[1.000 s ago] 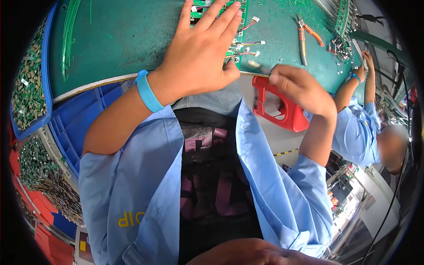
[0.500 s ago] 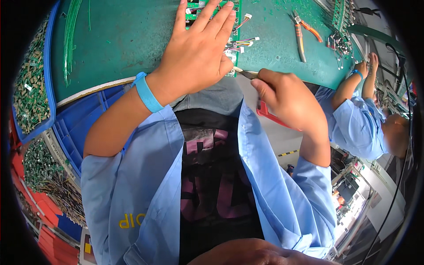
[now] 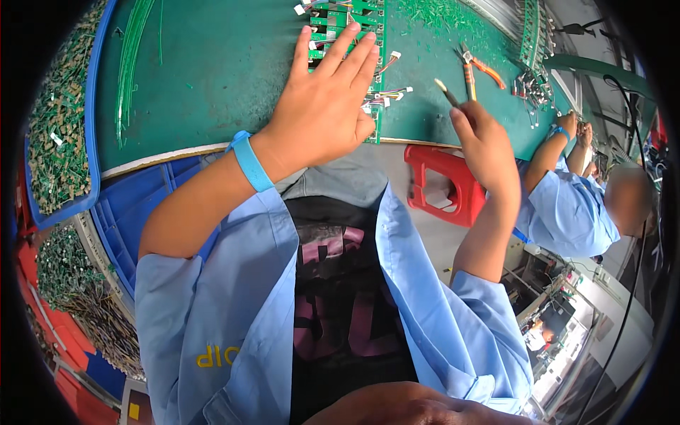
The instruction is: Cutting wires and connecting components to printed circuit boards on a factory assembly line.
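Note:
My left hand point(image 3: 326, 99) lies with its fingers stretched out over a green circuit board panel point(image 3: 378, 64) at the front edge of the bench, covering part of it. Small white connectors on coloured wires point(image 3: 388, 93) stick out along the panel's right side. My right hand point(image 3: 489, 145) is closed around a thin tool with a dark shaft and a pale tip point(image 3: 440, 84), whose exact kind does not show. It is raised off the panel, to its right. Just beyond that hand, a pair of orange-handled cutting pliers point(image 3: 469, 79) rests on the green mat.
On the green mat point(image 3: 212, 78) lie long green strips point(image 3: 133, 64) and scattered green scraps point(image 3: 443, 28). A blue bin of board pieces point(image 3: 93, 142) stands far left. Below the bench edge is a red stool point(image 3: 464, 191). A person in a blue shirt point(image 3: 570, 209) works at the right.
My right hand has moved right and away from the panel's near edge, tool tip lifted. The red stool shows more. The whole view has shifted slightly; my left hand stays on the panel.

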`<state>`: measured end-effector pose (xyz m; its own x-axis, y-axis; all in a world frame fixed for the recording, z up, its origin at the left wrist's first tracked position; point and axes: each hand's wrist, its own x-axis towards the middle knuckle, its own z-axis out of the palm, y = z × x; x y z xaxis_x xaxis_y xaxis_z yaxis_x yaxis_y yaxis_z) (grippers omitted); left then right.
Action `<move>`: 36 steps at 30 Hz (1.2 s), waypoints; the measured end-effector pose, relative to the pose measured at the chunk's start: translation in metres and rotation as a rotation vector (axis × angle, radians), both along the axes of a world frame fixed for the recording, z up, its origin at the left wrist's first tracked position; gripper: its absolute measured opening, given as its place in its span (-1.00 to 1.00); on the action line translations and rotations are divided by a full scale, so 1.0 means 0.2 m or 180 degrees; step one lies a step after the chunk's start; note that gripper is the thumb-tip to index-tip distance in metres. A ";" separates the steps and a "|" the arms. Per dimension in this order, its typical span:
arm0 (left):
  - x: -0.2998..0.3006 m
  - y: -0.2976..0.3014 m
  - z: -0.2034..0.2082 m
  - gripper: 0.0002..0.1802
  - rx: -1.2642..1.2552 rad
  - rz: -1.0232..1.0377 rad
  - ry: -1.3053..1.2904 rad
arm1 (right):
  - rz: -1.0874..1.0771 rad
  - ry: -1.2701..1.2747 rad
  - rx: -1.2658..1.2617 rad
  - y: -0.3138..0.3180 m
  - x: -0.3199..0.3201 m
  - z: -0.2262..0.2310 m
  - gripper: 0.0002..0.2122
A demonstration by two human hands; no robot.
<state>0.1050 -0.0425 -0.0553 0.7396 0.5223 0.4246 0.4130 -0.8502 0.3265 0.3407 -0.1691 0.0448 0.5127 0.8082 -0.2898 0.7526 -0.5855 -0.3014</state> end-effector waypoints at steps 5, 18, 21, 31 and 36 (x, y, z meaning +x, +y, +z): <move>0.03 0.02 0.01 -0.14 -0.0013 0.0031 -0.0021 | 0.1817 -0.2476 0.2163 0.20 0.07 -0.38 -0.72; 0.04 0.00 0.04 -0.09 -0.0217 0.0107 -0.0157 | -0.0156 0.3745 0.0949 0.58 0.03 -0.33 -0.81; 0.04 0.01 0.05 -0.08 -0.0242 0.0127 -0.0132 | -0.0516 0.4017 0.0825 0.64 0.02 -0.28 -0.81; 0.04 0.00 0.05 -0.09 -0.0139 0.0138 -0.0012 | 0.0863 0.2863 -0.0102 0.69 0.03 -0.17 -0.70; 0.04 0.00 0.05 -0.11 -0.0082 0.0137 0.0086 | 0.0749 0.2007 -0.0179 0.71 -0.08 -0.09 -0.68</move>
